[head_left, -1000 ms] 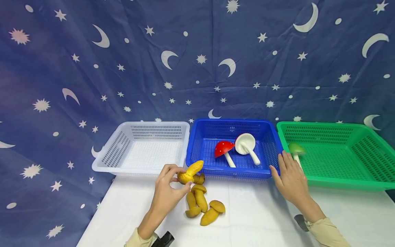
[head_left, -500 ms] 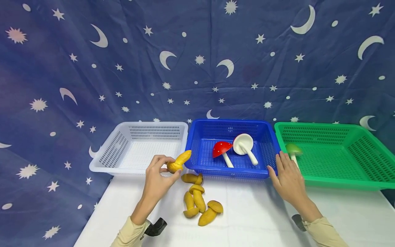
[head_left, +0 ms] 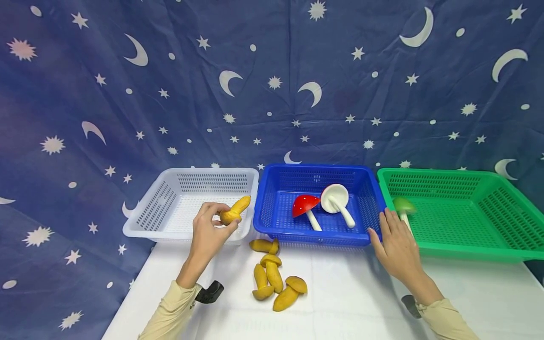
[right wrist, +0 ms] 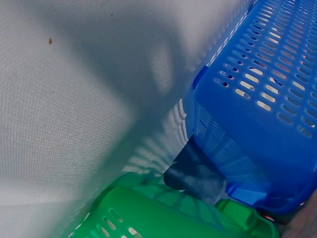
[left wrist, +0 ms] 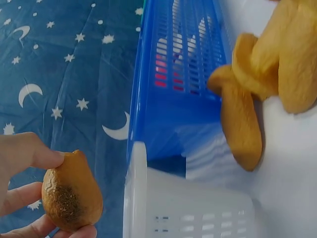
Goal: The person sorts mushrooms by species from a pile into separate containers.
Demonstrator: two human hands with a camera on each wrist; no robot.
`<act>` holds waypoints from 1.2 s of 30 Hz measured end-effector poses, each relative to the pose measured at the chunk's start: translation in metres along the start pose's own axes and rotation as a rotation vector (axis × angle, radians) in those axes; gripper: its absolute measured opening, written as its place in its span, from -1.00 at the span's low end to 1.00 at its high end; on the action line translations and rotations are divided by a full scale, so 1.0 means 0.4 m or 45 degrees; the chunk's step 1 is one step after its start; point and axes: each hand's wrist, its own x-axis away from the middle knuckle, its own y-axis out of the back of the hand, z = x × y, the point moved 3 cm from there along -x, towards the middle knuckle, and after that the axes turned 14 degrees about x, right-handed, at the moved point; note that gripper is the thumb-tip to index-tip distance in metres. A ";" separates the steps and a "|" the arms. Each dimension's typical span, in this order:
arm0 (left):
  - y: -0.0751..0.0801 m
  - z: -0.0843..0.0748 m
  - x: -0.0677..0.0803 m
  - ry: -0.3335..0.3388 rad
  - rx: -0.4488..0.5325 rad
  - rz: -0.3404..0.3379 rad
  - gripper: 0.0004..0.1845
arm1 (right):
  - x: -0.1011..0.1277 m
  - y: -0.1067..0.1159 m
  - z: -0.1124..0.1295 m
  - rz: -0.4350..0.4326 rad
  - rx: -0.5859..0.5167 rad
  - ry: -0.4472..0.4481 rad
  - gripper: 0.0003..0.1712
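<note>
My left hand pinches a yellow mushroom between thumb and fingers, over the front right part of the white basket. The left wrist view shows this mushroom's rounded end with a dark speckled patch. With fingers straight, my right hand rests at the adjoining corner of the blue basket and the green basket. Several more yellow mushrooms lie on the white cloth before the blue basket.
Inside the blue basket are a red-capped mushroom and another with its white underside showing. A green-capped mushroom leans at the green basket's left side. Behind the baskets hangs a blue star-and-moon curtain.
My left hand has carried the yellow mushroom left and away from me, from near the blue basket's front corner to over the white basket. My right hand stays in place.
</note>
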 end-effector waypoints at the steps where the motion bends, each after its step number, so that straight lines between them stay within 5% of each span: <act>1: 0.002 0.004 -0.005 0.007 -0.004 -0.002 -0.67 | 0.000 0.000 0.000 0.002 0.002 0.000 -0.28; 13: 0.009 0.063 -0.053 0.083 -0.101 0.011 -0.66 | 0.000 0.003 -0.004 0.009 -0.013 0.004 -0.28; 23: 0.002 0.117 -0.083 0.253 -0.194 0.145 -0.64 | 0.003 0.005 0.000 0.000 -0.002 0.007 -0.28; 36: -0.015 0.164 -0.109 0.334 -0.313 0.256 -0.63 | 0.002 -0.003 -0.004 -0.023 0.002 0.011 -0.29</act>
